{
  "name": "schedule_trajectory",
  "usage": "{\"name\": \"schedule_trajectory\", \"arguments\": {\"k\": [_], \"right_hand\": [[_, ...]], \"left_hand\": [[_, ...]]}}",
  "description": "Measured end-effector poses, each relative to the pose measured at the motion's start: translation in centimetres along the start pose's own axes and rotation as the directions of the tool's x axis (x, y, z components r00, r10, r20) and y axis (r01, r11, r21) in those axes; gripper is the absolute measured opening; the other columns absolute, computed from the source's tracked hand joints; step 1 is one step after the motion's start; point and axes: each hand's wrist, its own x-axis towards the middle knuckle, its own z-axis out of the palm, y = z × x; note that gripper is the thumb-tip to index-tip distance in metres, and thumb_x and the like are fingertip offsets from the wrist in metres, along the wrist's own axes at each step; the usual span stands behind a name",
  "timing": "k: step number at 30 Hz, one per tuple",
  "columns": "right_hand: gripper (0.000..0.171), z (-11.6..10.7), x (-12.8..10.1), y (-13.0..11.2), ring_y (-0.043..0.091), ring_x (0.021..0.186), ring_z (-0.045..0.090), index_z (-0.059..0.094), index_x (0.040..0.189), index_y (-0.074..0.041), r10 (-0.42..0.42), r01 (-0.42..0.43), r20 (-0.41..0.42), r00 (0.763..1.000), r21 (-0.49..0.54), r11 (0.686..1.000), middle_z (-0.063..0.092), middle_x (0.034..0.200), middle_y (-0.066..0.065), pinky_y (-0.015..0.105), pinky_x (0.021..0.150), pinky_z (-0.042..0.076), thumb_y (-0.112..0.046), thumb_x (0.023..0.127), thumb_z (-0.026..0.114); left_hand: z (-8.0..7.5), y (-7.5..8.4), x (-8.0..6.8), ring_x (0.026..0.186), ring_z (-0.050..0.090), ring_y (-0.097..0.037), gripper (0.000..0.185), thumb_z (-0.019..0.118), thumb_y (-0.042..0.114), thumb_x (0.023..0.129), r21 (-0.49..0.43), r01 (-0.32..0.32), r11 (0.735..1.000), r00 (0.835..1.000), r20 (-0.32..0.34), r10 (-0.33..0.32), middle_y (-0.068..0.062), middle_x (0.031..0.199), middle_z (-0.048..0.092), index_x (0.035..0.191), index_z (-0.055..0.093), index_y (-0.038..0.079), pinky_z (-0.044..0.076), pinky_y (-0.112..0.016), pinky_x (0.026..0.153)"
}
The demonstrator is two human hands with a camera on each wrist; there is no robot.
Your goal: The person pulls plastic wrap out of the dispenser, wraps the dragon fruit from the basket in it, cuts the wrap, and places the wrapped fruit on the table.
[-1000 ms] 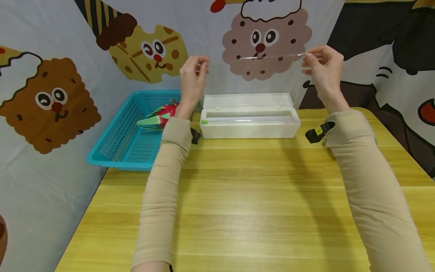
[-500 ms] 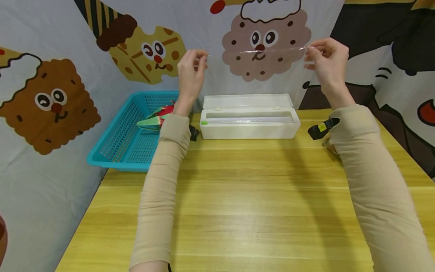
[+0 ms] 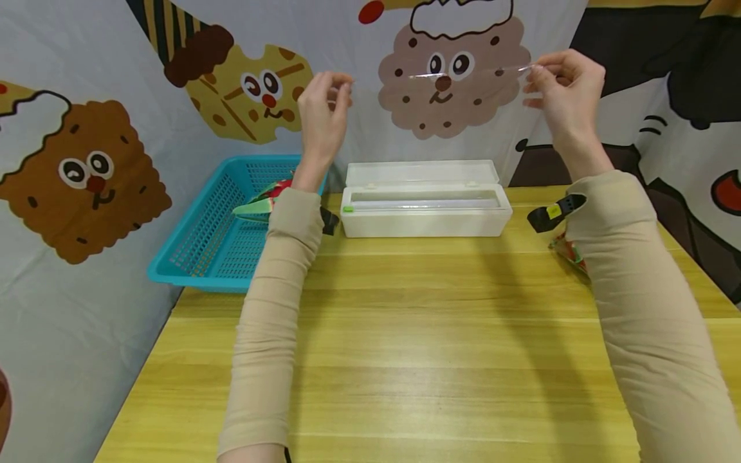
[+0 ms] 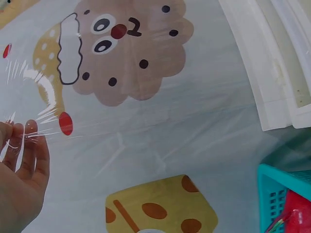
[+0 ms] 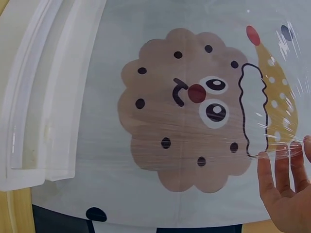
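A clear sheet of cling film (image 3: pixel 428 76) stretches between my two raised hands, above the white cling film box (image 3: pixel 425 224). My left hand (image 3: pixel 323 122) pinches one corner of the film between thumb and fingertips. The opposite corner is pinched by my right hand (image 3: pixel 570 103). In the right wrist view the film runs from the box to the fingers, with wrinkles drawn towards the fingertips. The box stands with its lid (image 3: pixel 422 173) raised, and the roll (image 3: pixel 425 204) shows inside. A green slide cutter (image 3: pixel 348 209) sits at the box's left end.
Left of the box is a blue plastic basket (image 3: pixel 168 269) holding a red and green dragon fruit (image 3: pixel 257 208), partly behind my left forearm. A red and green item (image 3: pixel 570 253) is mostly hidden by my right sleeve. Behind the wooden table (image 3: pixel 428 347) hangs a printed cloth (image 3: pixel 347 38).
Both hands have risen, drawing the film higher above the box, and have moved slightly apart. More of the item beside my right sleeve now shows.
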Motion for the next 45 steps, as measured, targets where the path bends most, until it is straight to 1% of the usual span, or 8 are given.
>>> {"name": "schedule_trajectory", "arguments": {"k": [6,12,16,20,26,32,39,45], "right_hand": [[0.008,0.0,0.0,-0.9,0.006,0.074,0.059,0.068,0.089,-0.011,-0.007,0.007,-0.008,1.0,0.006,1.0,0.061,0.08,-0.005,0.009,0.064,0.053,-0.011,0.09,0.06],[0.008,0.0,0.2,-1.5,0.007,0.073,0.059,0.068,0.088,-0.009,-0.007,0.007,-0.009,1.0,0.049,0.999,0.062,0.08,-0.003,0.01,0.062,0.053,-0.009,0.09,0.061],[0.007,0.0,0.4,-1.8,0.007,0.073,0.06,0.068,0.088,-0.009,-0.019,0.02,-0.009,1.0,0.059,0.998,0.062,0.081,-0.003,0.01,0.062,0.053,-0.01,0.089,0.061],[0.009,-0.1,0.8,-1.9,0.008,0.074,0.06,0.069,0.092,-0.007,-0.032,0.033,-0.009,0.999,0.064,0.997,0.062,0.082,-0.003,0.011,0.064,0.053,-0.012,0.089,0.062],[0.01,-0.2,1.1,-2.4,0.007,0.074,0.06,0.069,0.094,-0.008,-0.038,0.039,-0.018,0.999,0.056,0.998,0.062,0.083,-0.003,0.011,0.064,0.053,-0.013,0.089,0.062],[0.01,-0.1,1.1,-3.2,0.007,0.074,0.06,0.069,0.094,-0.008,-0.045,0.046,-0.017,0.999,0.061,0.997,0.062,0.084,-0.003,0.011,0.064,0.053,-0.013,0.089,0.062],[0.011,-0.1,1.2,-3.9,0.007,0.073,0.06,0.069,0.094,-0.008,-0.05,0.052,-0.029,0.998,0.062,0.997,0.062,0.083,-0.003,0.01,0.064,0.052,-0.015,0.088,0.063],[0.012,-0.2,1.3,-4.3,0.008,0.073,0.059,0.07,0.095,-0.008,-0.061,0.063,-0.033,0.998,0.067,0.996,0.062,0.083,-0.002,0.01,0.065,0.052,-0.016,0.088,0.064]], "left_hand": [[-0.2,0.5,0.3,0.079,0.065,-0.023,0.022,0.051,0.011,0.098,-0.006,-0.013,1.0,1.0,-0.016,0.013,-0.017,0.096,0.065,0.102,0.067,-0.003,0.053,-0.017,0.072],[-0.7,1.3,0.8,0.081,0.065,-0.022,0.022,0.051,0.013,0.098,0.011,0.021,1.0,1.0,-0.012,-0.021,-0.016,0.098,0.065,0.103,0.067,-0.001,0.053,-0.015,0.074],[-0.9,1.5,1.1,0.082,0.065,-0.022,0.022,0.051,0.013,0.098,0.017,0.014,1.0,1.0,-0.013,-0.014,-0.016,0.099,0.064,0.104,0.066,-0.001,0.053,-0.015,0.075],[-1.0,1.7,1.4,0.082,0.064,-0.022,0.022,0.05,0.013,0.098,0.018,0.004,1.0,1.0,-0.021,-0.003,-0.017,0.099,0.064,0.104,0.066,-0.002,0.052,-0.015,0.076],[-1.2,1.9,1.9,0.079,0.063,-0.022,0.024,0.05,0.011,0.098,0.012,-0.081,0.997,0.996,-0.045,0.082,-0.018,0.096,0.064,0.103,0.066,-0.005,0.051,-0.015,0.072],[-1.6,2.3,2.3,0.081,0.063,-0.021,0.023,0.049,0.012,0.099,0.024,-0.071,0.997,0.997,-0.039,0.072,-0.016,0.098,0.064,0.104,0.065,-0.004,0.05,-0.012,0.074],[-1.8,2.8,2.8,0.081,0.063,-0.02,0.022,0.049,0.011,0.099,0.025,-0.098,0.995,0.993,-0.056,0.1,-0.016,0.097,0.064,0.103,0.065,-0.003,0.05,-0.013,0.073],[-2.1,3.2,3.2,0.082,0.063,-0.019,0.023,0.048,0.013,0.099,0.027,-0.094,0.995,0.994,-0.057,0.095,-0.015,0.099,0.064,0.104,0.065,-0.002,0.05,-0.013,0.075]]}}
